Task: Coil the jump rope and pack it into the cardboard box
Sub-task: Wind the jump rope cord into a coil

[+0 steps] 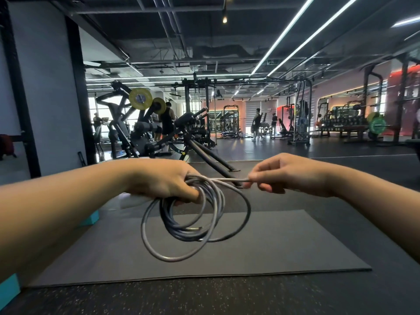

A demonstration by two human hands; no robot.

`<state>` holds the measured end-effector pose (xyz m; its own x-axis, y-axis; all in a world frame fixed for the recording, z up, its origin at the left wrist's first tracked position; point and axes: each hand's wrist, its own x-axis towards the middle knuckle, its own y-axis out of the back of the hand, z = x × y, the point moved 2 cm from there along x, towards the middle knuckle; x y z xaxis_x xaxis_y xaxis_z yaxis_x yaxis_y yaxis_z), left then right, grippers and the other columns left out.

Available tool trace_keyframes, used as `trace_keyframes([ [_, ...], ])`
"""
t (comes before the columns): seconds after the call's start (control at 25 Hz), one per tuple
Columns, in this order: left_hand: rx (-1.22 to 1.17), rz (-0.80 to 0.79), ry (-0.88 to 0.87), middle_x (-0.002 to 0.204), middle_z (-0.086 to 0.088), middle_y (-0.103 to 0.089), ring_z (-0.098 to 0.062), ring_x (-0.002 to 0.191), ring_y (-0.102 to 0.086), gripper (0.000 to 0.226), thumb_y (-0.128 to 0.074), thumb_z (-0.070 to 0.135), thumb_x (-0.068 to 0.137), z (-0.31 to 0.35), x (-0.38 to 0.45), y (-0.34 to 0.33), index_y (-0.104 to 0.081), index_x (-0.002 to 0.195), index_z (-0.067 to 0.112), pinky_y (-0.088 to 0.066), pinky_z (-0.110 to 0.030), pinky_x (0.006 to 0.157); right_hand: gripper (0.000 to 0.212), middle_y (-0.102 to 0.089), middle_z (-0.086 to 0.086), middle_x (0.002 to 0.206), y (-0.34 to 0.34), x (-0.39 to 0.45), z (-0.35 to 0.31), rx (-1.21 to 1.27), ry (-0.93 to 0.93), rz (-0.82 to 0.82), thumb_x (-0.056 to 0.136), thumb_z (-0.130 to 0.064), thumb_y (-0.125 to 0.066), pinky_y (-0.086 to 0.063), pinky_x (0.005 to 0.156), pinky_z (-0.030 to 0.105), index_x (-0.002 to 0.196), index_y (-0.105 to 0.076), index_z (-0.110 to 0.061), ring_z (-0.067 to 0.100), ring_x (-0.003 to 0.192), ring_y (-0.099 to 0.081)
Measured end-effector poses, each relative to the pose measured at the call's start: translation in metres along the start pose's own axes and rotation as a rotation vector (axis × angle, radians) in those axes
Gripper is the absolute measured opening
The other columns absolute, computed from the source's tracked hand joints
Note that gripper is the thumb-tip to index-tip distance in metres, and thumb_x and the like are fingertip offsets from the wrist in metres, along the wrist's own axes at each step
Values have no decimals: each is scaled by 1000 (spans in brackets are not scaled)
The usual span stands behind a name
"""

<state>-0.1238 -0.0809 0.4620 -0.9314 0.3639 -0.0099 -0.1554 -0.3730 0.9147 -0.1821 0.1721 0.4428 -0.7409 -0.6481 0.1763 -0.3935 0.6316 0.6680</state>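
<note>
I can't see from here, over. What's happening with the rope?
Left hand grips rope coils. Right hand pinches a strand taut. No box in view. Nothing in the way.

Jump rope (pixel 195 223): upper coils hidden inside left hand (pixel 163 180); handles not discernible; loops motion-blurred. Teal block (pixel 9 289), at 8 o'clock: cut by frame edge. Second teal block (pixel 91 220): mostly behind left forearm. White object (pixel 134 201): mostly hidden under left hand, unidentifiable.
</note>
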Motion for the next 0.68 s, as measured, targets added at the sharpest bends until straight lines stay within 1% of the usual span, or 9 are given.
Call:
trace_keyframes([
  [0.08,-38,94,21,68,-4,-63,-9,58,-54,13,-66,17,91,-8,-4,3,-69,86,5,-46,-21,57,30,-54,4,77,0,-1,11,-13,1,92,97,-38,-63,-40,61,27,98,-79,-13,15,66,-47],
  [0.16,-188,230,7,77,-17,-69,-14,66,-59,24,-67,21,92,-14,-2,1,-71,94,-2,-52,-30,66,30,-52,4,75,-8,7,18,17,38,199,99,-39,-61,-40,60,28,96,-79,-14,17,67,-45],
  [0.24,-461,312,-20,91,-32,-66,-24,78,-59,34,-68,26,93,-17,3,-4,-69,98,-7,-53,-43,80,40,-51,5,77,-19,13,25,222,41,269,100,-47,-54,-36,61,30,100,-79,-15,18,69,-42],
  [0.28,-608,351,-24,85,-32,-62,-26,77,-57,33,-67,26,93,-15,4,-9,-68,92,-7,-51,-45,80,53,-54,5,80,-27,16,27,427,26,259,99,-58,-48,-33,62,32,104,-79,-15,17,70,-42],
  [0.36,-879,463,-18,69,-16,-55,-25,67,-57,22,-65,20,95,-8,10,-18,-63,82,2,-50,-42,74,78,-64,11,94,-47,18,23,794,44,184,89,-79,-39,-35,70,36,114,-75,-14,21,77,-47],
  [0.4,-990,526,1,66,-9,-53,-23,61,-59,19,-64,17,95,-6,14,-23,-62,81,5,-53,-39,68,83,-68,17,107,-58,20,20,839,92,157,85,-82,-41,-39,78,39,122,-71,-14,26,87,-53],
  [0.52,-1099,741,113,65,-5,-59,-22,55,-70,19,-58,14,99,-9,24,-41,-64,81,9,-61,-39,63,75,-70,18,130,-93,30,1,779,200,172,83,-68,-60,-49,100,53,140,-59,-20,33,118,-66],
  [0.6,-957,908,220,73,-7,-69,-24,59,-74,15,-56,16,97,-21,25,-51,-66,87,10,-62,-43,73,61,-73,22,120,-110,40,-7,733,152,246,80,-44,-73,-53,91,49,132,-61,-13,33,108,-68],
  [0.68,-844,1009,312,79,-9,-71,-31,72,-75,12,-55,20,92,-34,20,-58,-66,87,16,-61,-50,79,44,-73,26,113,-122,46,-11,637,75,374,76,-28,-71,-48,74,36,113,-62,-7,25,89,-65],
])
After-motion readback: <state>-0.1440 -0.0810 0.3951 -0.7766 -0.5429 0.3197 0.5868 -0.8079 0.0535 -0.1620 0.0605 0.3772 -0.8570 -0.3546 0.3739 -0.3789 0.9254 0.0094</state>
